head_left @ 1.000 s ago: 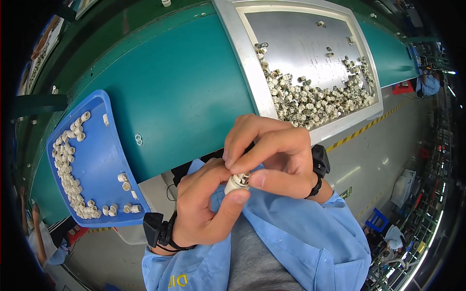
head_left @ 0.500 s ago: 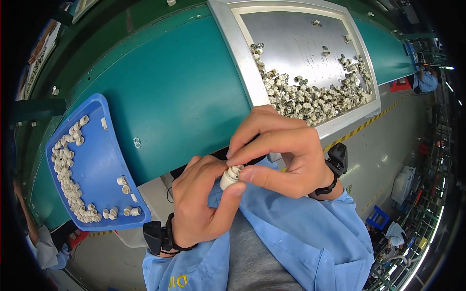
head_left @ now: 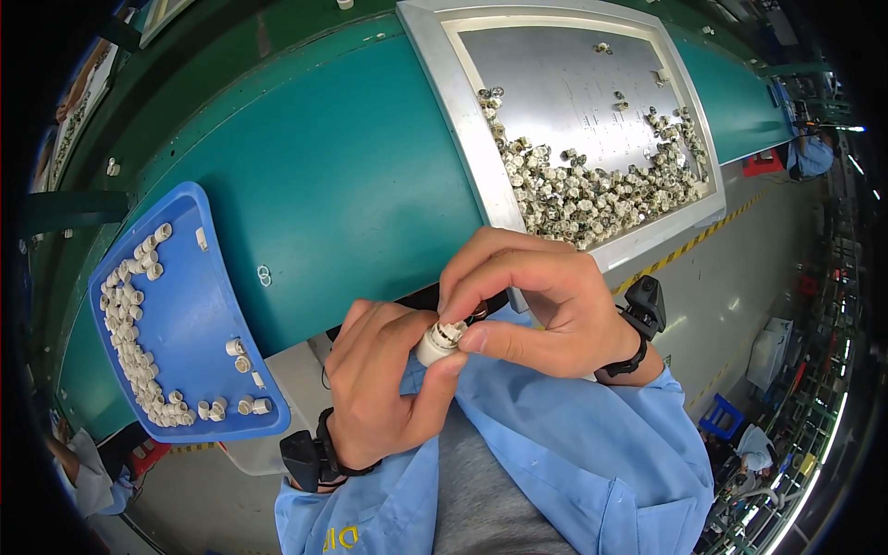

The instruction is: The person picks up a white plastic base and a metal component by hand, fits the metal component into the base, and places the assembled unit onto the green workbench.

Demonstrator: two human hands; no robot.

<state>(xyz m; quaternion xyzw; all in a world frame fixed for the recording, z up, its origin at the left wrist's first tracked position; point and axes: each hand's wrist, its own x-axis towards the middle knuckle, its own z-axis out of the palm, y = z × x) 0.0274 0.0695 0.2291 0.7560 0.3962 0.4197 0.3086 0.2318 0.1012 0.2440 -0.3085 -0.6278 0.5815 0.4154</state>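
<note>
Just in front of my body, my left hand (head_left: 381, 381) pinches a white round plastic housing (head_left: 432, 350) between thumb and fingers, its upper end tilted to the right. My right hand (head_left: 548, 307) has its thumb and fingertips closed on a small white insert (head_left: 450, 334) with dark metal bits, at the mouth of the housing. The insert sits partly in the housing; how deep cannot be told. Beyond my right hand, a metal-framed tray (head_left: 546, 69) holds many similar white-and-metal inserts. At the left, a blue plastic tray (head_left: 190, 305) holds many white round housings.
The green work surface (head_left: 351, 157) runs between the two trays, with small clear rings (head_left: 265, 276) lying on it. A dark green bar (head_left: 79, 205) stands behind the blue tray. Other people in blue sit at the far right and lower left.
My right hand has drawn down slightly, with the fingertips still at the insert. The housing has tilted a little, and more of the insert's dark metal shows.
</note>
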